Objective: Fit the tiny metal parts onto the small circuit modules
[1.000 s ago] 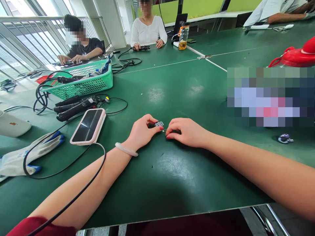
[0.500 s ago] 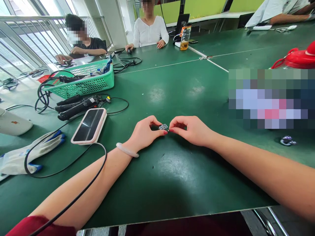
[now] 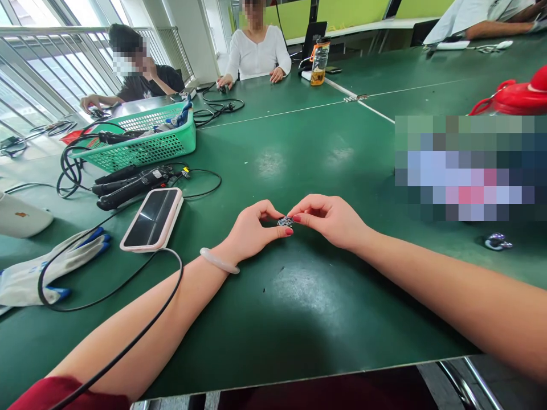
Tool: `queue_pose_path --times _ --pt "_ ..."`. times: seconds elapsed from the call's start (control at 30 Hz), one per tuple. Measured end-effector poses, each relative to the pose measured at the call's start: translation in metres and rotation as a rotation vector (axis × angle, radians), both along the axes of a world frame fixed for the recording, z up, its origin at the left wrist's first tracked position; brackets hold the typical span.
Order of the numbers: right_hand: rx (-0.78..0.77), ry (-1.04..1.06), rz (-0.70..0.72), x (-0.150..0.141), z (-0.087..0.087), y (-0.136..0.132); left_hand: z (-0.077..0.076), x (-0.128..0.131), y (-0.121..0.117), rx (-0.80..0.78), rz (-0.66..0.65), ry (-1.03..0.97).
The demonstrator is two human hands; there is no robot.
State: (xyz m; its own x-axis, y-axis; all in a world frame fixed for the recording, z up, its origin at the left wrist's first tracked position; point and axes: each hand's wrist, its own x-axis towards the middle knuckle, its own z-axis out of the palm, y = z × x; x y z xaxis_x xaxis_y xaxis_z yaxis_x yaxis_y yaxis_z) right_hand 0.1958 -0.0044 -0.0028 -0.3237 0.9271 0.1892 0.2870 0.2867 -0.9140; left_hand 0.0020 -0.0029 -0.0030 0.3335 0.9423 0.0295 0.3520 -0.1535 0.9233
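A bright room with a railing [image 3: 85, 62] surrounds the green worktop [image 3: 273, 313]. The left hand [image 3: 252, 230] pinches a small patterned piece [image 3: 285, 221] over it. The right hand [image 3: 335, 219], apart from it a second ago, meets its edge; whether those fingers grip anything cannot be told. A brown logo [image 3: 20, 214] marks a white container [image 3: 32, 219].

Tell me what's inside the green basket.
Inside the green basket show a black item and something partly blue. Its near wall and these contents cover most of the bottom, so what lies there cannot be seen.
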Motion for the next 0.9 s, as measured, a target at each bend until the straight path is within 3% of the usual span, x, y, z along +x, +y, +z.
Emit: queue_pose_path --times 0.23,0.5,0.67,0.8,0.9 --pt "0.231 -0.015 -0.037 -0.0001 -0.0024 -0.0018 -0.0001 -0.0004 0.0009 -0.129 -0.055 -0.231" --pt "0.84 -0.329 -0.075 0.0052 -0.0015 -0.0075 -0.0002 -0.0008 0.0007 -0.098 -0.029 -0.23" --pt "1.092 -0.517 -0.097 0.0084 -0.0002 -0.0055 0.001 -0.0003 0.0005 -0.004 0.01 -0.165" --pt "1.156 -0.587 -0.093 0.0083 0.0012 -0.006 0.0023 -0.0001 -0.0009 0.031 0.036 -0.133" --pt "1.018 -0.596 -0.062 0.0073 0.0011 -0.0086 0.0034 -0.0003 -0.0016 -0.028 0.001 -0.229"
